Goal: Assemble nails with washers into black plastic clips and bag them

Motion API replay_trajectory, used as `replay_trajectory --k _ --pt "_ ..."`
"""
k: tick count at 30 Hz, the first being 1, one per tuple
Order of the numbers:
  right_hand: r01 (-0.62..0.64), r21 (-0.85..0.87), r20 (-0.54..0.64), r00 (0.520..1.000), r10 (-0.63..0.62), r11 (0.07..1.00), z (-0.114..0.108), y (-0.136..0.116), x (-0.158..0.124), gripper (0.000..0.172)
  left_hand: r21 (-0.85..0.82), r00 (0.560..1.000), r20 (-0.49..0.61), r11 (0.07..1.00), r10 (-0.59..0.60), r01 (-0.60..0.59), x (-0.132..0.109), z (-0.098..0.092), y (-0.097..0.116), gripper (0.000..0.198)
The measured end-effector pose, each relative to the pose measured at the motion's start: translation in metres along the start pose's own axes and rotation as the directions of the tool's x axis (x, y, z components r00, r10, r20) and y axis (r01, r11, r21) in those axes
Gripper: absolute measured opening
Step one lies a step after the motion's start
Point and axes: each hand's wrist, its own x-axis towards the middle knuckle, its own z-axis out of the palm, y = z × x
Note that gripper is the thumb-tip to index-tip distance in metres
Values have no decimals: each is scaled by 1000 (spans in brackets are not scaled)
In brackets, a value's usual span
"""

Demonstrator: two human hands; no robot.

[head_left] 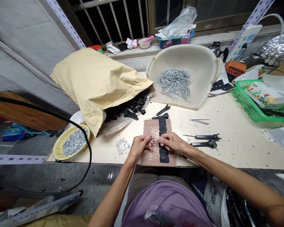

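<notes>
My left hand (140,145) and my right hand (171,142) meet over a brown mat (151,126) at the table's front edge. Both are pinched closed. Between their fingertips runs a thin metal pin (153,137). My right hand also seems to grip a black plastic part, mostly hidden under the fingers. A row of black pads (163,126) lies on the mat beneath the hands, with tiny silver bits scattered to their left.
A tan sack (94,78) spills black plastic parts (132,108) at the left. A white basin (203,63) holds a heap of metal pins (175,83). A yellow plate (72,143) of small silver pieces sits front left. Two assembled black parts (205,140) lie right; green basket (251,105) far right.
</notes>
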Motion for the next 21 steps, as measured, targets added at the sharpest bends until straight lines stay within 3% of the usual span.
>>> replay_trajectory --k 6,10,15,21 --pt "77 -102 -23 997 -80 992 -1 3 1 35 83 1000 1 996 22 -22 2 0 0 32" --pt "180 -380 -123 962 -243 907 -1 -1 -5 27 82 999 -23 996 28 -26 1 3 0 31" --pt "157 -771 -214 849 -483 618 6 -8 -16 12 6 998 -59 1000 12 -12 1 9 1 32" --pt "35 -982 -105 712 -694 184 19 -4 -17 22 -74 994 -108 997 -20 12 5 13 -2 34"
